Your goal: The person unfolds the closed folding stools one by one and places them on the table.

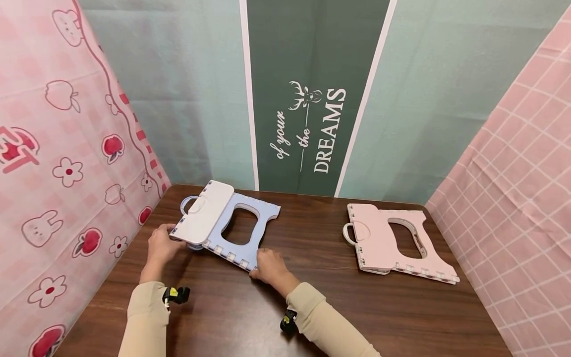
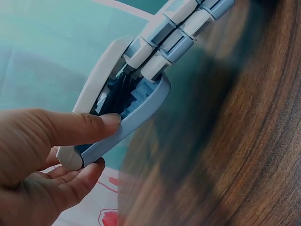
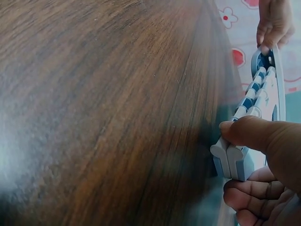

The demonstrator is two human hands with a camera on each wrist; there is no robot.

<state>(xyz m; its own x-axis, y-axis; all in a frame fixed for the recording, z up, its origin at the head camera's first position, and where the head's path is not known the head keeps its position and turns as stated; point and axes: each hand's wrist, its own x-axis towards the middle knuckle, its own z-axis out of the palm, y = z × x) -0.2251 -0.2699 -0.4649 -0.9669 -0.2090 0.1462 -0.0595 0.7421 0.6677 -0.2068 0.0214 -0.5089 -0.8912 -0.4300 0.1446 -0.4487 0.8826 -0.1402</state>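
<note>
**Holding Position and Axis Alignment**

You are holding the folded blue-and-white stool (image 1: pixel 218 234) at two points, left of centre on the surface (image 1: pixel 321 292). Its long axis is running left to right, with the white seat (image 1: pixel 200 218) at the left end and the leg end (image 1: pixel 253 248) lying slightly nearer to you. It is spanning both grips, so neither is nearer.

Your left grip (image 1: pixel 160 247) is pinching the near-left corner of the seat between thumb and fingers. Your right grip (image 1: pixel 272 267) is clamping the near corner of the leg end. Your left forearm (image 1: pixel 144 317) is pointing almost straight ahead; your right forearm (image 1: pixel 330 320) is slanting inward to the left. Whether the underside is touching the surface, you cannot tell. The folded pink stool (image 1: pixel 376 243) is lying to the right, well apart from both grips.
</note>
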